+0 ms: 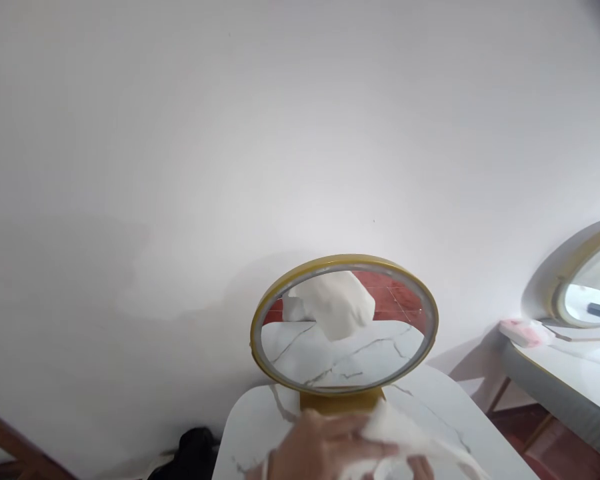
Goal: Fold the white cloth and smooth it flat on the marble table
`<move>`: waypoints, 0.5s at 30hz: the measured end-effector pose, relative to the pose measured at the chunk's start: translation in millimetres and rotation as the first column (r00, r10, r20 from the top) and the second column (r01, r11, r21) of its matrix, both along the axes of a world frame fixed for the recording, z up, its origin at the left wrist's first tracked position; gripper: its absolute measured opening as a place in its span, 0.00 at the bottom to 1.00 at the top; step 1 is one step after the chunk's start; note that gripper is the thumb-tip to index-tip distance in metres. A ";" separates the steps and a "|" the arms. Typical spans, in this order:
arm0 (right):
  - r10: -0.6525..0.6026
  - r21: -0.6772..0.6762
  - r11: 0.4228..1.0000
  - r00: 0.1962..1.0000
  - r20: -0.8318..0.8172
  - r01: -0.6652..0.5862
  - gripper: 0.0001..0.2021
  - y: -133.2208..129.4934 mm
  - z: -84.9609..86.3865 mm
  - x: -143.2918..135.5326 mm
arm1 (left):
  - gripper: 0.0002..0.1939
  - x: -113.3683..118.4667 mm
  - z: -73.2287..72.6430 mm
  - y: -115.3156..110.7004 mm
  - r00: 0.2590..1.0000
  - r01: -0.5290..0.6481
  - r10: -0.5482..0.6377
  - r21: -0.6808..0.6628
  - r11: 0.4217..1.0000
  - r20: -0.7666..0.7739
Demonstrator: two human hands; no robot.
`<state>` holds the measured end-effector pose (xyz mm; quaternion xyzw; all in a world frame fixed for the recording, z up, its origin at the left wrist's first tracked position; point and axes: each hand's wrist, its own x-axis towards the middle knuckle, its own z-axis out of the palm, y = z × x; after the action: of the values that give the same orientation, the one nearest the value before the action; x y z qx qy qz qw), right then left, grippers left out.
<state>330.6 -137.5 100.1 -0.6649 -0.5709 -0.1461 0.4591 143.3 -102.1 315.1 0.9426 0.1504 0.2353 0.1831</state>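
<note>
A thin white cloth (405, 430) spreads over the near part of a small marble-patterned table, in front of a round mirror (345, 333) in a gold frame. My left hand (325, 447), smeared by motion, reaches in from the bottom edge with its fingers on the cloth. Only some fingers of my right hand (420, 467) show at the bottom, wrapped in the same cloth; the rest is hidden or out of frame. The mirror stands tilted on a gold base (340, 401) just beyond my fingers. White fabric and a red floor are reflected in its glass.
A pale wall rises behind the table (250, 427). To the right, a second table (580, 367) carries another gold-framed mirror (565, 300) and a pink-and-white packet (525, 332). At lower left are a black object (195, 453) and a brown wooden frame (15, 443).
</note>
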 end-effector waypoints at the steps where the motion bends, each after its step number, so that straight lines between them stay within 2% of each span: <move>1: -0.025 0.047 0.999 1.000 -0.008 0.026 0.39 10.6 23.3 6.0 | 0.21 -5.8 26.0 6.6 0.995 -0.076 0.073 0.040 0.996 0.073; 3: -0.059 0.117 0.991 0.998 -0.020 0.061 0.43 35.3 78.2 16.8 | 0.23 -15.9 72.6 27.8 0.969 -0.187 0.173 0.073 0.980 0.174; 5: -0.072 0.222 0.972 0.997 -0.021 0.075 0.41 63.8 143.2 25.8 | 0.26 -21.9 108.0 58.7 0.924 -0.301 0.268 0.085 0.950 0.273; 7: -0.018 0.278 0.960 1.000 0.010 0.015 0.33 92.1 208.9 32.4 | 0.30 -23.4 129.4 93.9 0.880 -0.389 0.346 0.076 0.918 0.326; 9: -0.065 0.324 0.945 0.997 0.043 0.047 0.28 116.8 260.7 36.5 | 0.29 -20.7 136.2 125.2 0.838 -0.493 0.449 0.077 0.867 0.308; 10: -0.095 0.344 0.937 0.991 0.095 0.057 0.25 127.0 278.1 38.0 | 0.27 -17.8 134.6 137.2 0.804 -0.564 0.518 0.102 0.819 0.291; 12: -0.117 0.364 0.931 0.968 0.220 0.030 0.20 143.0 294.9 41.0 | 0.21 -8.4 124.2 151.2 0.704 -0.707 0.644 0.206 0.677 0.298; 14: -0.073 0.359 0.932 0.942 0.327 -0.052 0.16 153.1 294.5 45.5 | 0.18 5.6 109.4 153.6 0.641 -0.766 0.676 0.350 0.539 0.363; 15: -0.052 0.359 0.930 0.936 0.349 -0.081 0.15 156.0 291.0 48.5 | 0.18 14.0 102.3 151.9 0.659 -0.748 0.647 0.424 0.511 0.384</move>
<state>379.1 18.5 391.2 -0.5259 -0.6112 -0.3634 0.4667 157.3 49.9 417.4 0.7858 0.4267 0.4038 -0.1932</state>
